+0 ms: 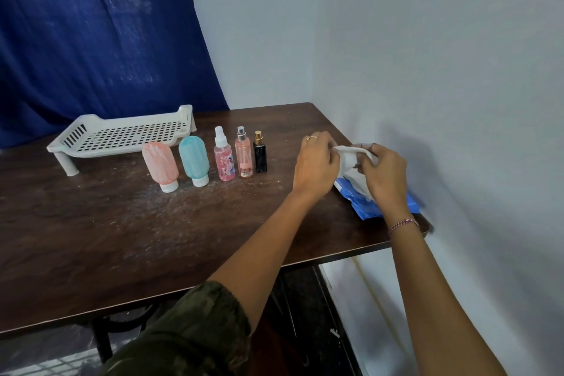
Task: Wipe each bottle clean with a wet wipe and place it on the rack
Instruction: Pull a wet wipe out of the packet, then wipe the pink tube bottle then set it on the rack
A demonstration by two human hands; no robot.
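Several bottles stand in a row on the dark wooden table (122,223): a pink squeeze bottle (160,166), a teal squeeze bottle (194,160), a pink spray bottle (223,156), a peach spray bottle (244,153) and a small black perfume bottle (260,153). A white perforated rack (125,136) sits behind them at the left, with nothing on it. Right of the row, my left hand (316,163) and my right hand (385,175) both pinch a white wet wipe (351,159) above a blue wipe pack (366,197).
A white wall runs close along the table's right side, just beyond the wipe pack. A blue curtain (91,33) hangs behind the rack. The table's front edge lies near my arms, with dark floor below.
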